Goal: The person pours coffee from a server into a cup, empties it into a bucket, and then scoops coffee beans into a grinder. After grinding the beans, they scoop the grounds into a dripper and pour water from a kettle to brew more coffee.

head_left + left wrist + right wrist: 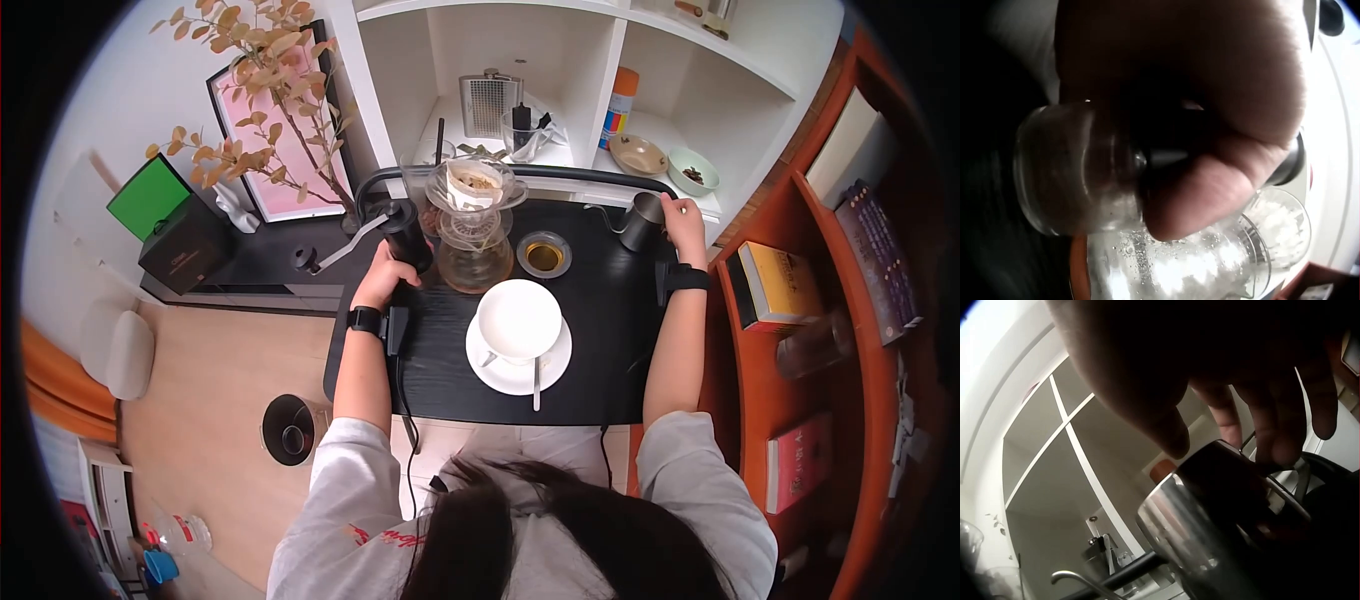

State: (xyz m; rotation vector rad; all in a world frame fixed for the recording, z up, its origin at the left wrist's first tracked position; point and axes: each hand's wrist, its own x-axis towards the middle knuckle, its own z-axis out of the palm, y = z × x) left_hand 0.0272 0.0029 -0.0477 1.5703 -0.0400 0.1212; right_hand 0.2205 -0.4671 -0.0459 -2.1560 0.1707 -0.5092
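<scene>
My left hand grips a black hand coffee grinder by its body, at the left of the table. The grinder's crank sticks out to the left, and its clear jar shows below the hand in the left wrist view. Over at the right back stands a steel gooseneck pot. My right hand is at the pot's handle side; in the right wrist view its thumb hangs apart from the loosely bent fingers, above the rim. Between the hands, a paper filter with grounds sits in a glass dripper above a glass carafe.
A white cup stands on a saucer with a spoon, near the front edge. A small round dish lies behind it. A black rail borders the table's back; an orange bookshelf rises at the right.
</scene>
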